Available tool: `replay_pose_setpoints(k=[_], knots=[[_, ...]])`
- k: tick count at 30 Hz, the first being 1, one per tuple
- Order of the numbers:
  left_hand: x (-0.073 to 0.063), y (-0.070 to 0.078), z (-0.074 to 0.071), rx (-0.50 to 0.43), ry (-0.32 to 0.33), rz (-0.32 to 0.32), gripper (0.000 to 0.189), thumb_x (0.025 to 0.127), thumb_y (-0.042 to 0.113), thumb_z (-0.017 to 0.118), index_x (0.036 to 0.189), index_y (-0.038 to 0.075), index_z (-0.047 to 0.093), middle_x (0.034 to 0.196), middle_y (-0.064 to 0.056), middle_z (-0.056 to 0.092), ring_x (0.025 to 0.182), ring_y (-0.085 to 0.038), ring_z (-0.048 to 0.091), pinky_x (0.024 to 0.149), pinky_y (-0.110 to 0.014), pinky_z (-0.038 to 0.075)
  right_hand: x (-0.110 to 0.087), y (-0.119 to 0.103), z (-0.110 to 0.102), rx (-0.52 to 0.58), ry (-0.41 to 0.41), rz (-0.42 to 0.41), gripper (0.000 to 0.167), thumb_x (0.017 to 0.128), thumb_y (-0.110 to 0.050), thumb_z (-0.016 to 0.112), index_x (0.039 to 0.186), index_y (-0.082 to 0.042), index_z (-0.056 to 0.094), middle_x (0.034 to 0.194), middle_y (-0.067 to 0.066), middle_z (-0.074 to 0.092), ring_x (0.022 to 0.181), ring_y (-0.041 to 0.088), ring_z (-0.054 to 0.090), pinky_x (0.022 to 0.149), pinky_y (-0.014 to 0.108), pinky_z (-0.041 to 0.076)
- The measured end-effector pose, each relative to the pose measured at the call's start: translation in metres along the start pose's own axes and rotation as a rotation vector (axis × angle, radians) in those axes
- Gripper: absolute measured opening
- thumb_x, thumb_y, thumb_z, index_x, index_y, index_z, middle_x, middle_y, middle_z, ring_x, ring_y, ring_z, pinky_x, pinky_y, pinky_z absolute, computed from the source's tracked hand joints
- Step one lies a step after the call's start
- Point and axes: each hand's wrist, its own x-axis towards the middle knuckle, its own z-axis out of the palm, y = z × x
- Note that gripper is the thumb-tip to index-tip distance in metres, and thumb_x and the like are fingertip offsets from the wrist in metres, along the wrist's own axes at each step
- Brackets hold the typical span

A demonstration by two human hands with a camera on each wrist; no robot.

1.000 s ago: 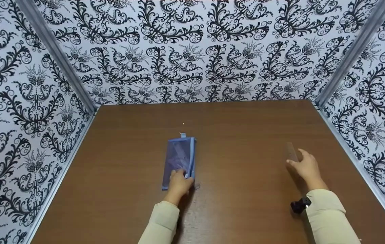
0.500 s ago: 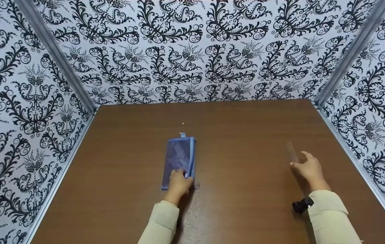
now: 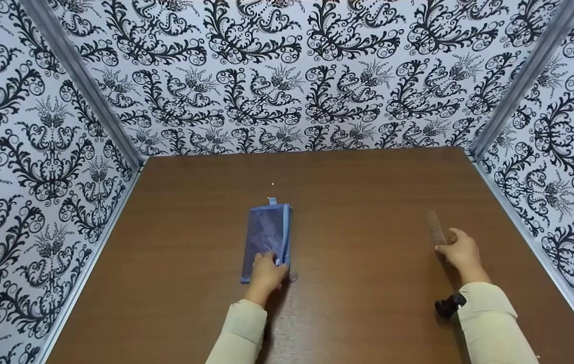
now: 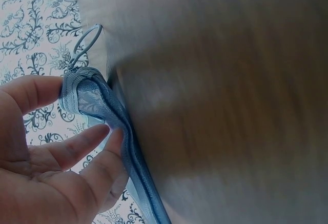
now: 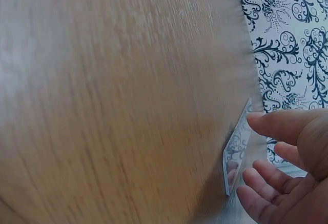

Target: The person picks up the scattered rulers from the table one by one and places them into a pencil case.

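Note:
A flat blue mesh zipper pouch (image 3: 264, 230) lies on the brown table, left of the middle. My left hand (image 3: 267, 275) grips its near end, thumb at the zipper side and fingers over the mesh. In the left wrist view, fingertips pinch the blue pouch (image 4: 134, 147) by its edge, and a thin cord loop (image 4: 88, 45) sticks out at its corner. On the right, my right hand (image 3: 463, 255) holds the near end of a clear ruler (image 3: 435, 227) between thumb and fingers. The right wrist view shows the see-through ruler (image 5: 238, 142) end-on, thumb at one edge.
The brown table (image 3: 357, 202) is bounded by patterned black-and-white walls (image 3: 287, 76) at the back and sides, with metal rails at the corners. A small white speck (image 3: 273, 184) lies beyond the pouch. A black wrist camera (image 3: 449, 305) sits at the right cuff.
My right hand has drawn back slightly, its thumb and forefinger closing in at the ruler's near end; the ruler's markings now show more. The left hand and the pouch have not moved.

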Motion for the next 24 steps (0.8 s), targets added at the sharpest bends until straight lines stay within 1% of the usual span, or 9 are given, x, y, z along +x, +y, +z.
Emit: replay_pose_setpoints(k=[3, 8, 15, 20, 24], knots=[[0.0007, -0.0012, 0.0011, -0.001, 0.011, 0.015, 0.045, 0.079, 0.016, 0.067, 0.118, -0.006, 0.061, 0.11, -0.021, 0.05, 0.109, -0.04, 0.05, 0.094, -0.049, 0.044, 0.0001, 0.0001, 0.0012, -0.006, 0.018, 0.016, 0.069, 0.087, -0.009, 0.065, 0.141, 0.015, 0.029, 0.131, 0.041, 0.04, 0.114, 0.054, 0.046, 0.091, 0.057, 0.043], [0.0013, -0.0018, 0.0013, -0.001, 0.02, 0.026, 0.043, 0.078, 0.016, 0.068, 0.115, -0.005, 0.062, 0.106, -0.02, 0.051, 0.106, -0.04, 0.051, 0.092, -0.049, 0.044, 0.0008, 0.0016, 0.0023, 0.001, 0.036, 0.017, 0.068, 0.085, -0.007, 0.066, 0.138, 0.016, 0.03, 0.129, 0.042, 0.042, 0.113, 0.054, 0.046, 0.091, 0.056, 0.043], [0.0009, -0.0016, 0.0005, -0.005, 0.005, 0.013, 0.045, 0.079, 0.016, 0.068, 0.118, -0.005, 0.061, 0.11, -0.021, 0.051, 0.108, -0.04, 0.051, 0.093, -0.049, 0.044, 0.0017, 0.0047, 0.0049, -0.018, 0.036, 0.027, 0.067, 0.084, -0.004, 0.066, 0.138, 0.017, 0.033, 0.131, 0.042, 0.042, 0.117, 0.054, 0.044, 0.096, 0.058, 0.039], [0.0006, -0.0007, 0.0003, -0.003, 0.003, 0.007, 0.046, 0.079, 0.016, 0.068, 0.12, -0.005, 0.06, 0.112, -0.022, 0.051, 0.11, -0.04, 0.051, 0.093, -0.049, 0.044, 0.0014, 0.0035, 0.0049, -0.015, 0.04, 0.034, 0.064, 0.083, -0.003, 0.066, 0.135, 0.018, 0.035, 0.129, 0.043, 0.043, 0.115, 0.055, 0.046, 0.092, 0.057, 0.042], [0.0008, 0.0002, 0.0003, -0.01, -0.004, -0.007, 0.048, 0.081, 0.016, 0.067, 0.123, -0.005, 0.059, 0.116, -0.022, 0.05, 0.111, -0.039, 0.051, 0.091, -0.047, 0.046, 0.0007, 0.0015, 0.0043, -0.014, 0.035, 0.065, 0.061, 0.084, -0.004, 0.066, 0.134, 0.017, 0.037, 0.129, 0.042, 0.043, 0.115, 0.054, 0.046, 0.092, 0.056, 0.043]])
